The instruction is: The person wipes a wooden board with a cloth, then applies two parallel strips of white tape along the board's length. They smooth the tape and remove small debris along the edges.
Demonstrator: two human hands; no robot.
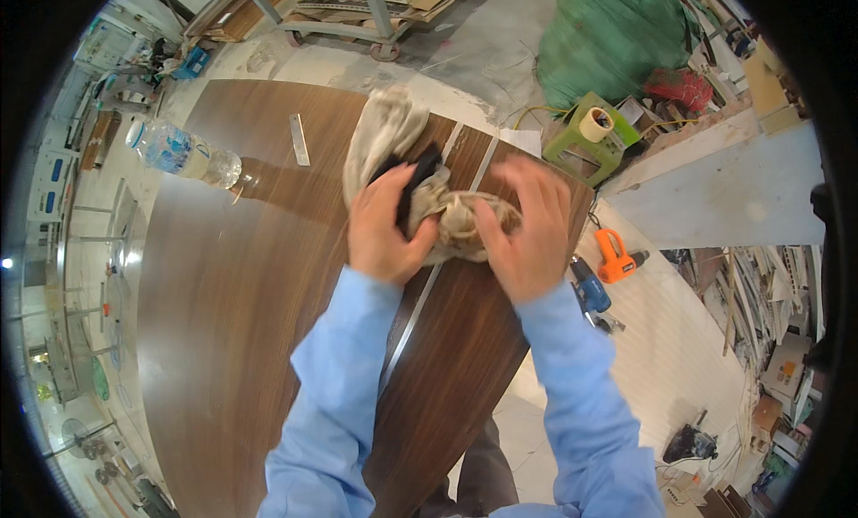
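Note:
A crumpled beige cloth [384, 125] lies over the far part of the dark wood-grain panel [241, 312], its nearer part bunched up in a knot. My left hand [384, 227] is closed around a black object [420, 183], whose kind I cannot make out, against the cloth. Across the bunched part, my right hand [532, 227] has its thumb at the cloth's edge and its fingers raised and apart, smeared by motion. A pale metal strip [413, 326] runs lengthwise along the panel beneath the cloth.
A clear water bottle [183, 154] and a short metal ruler [299, 140] are on the panel's left side. Right of it lie an orange heat gun [615, 256] and a blue power tool [590, 286]. Beyond stand a green box with a tape roll [595, 124] and a green sack [617, 40].

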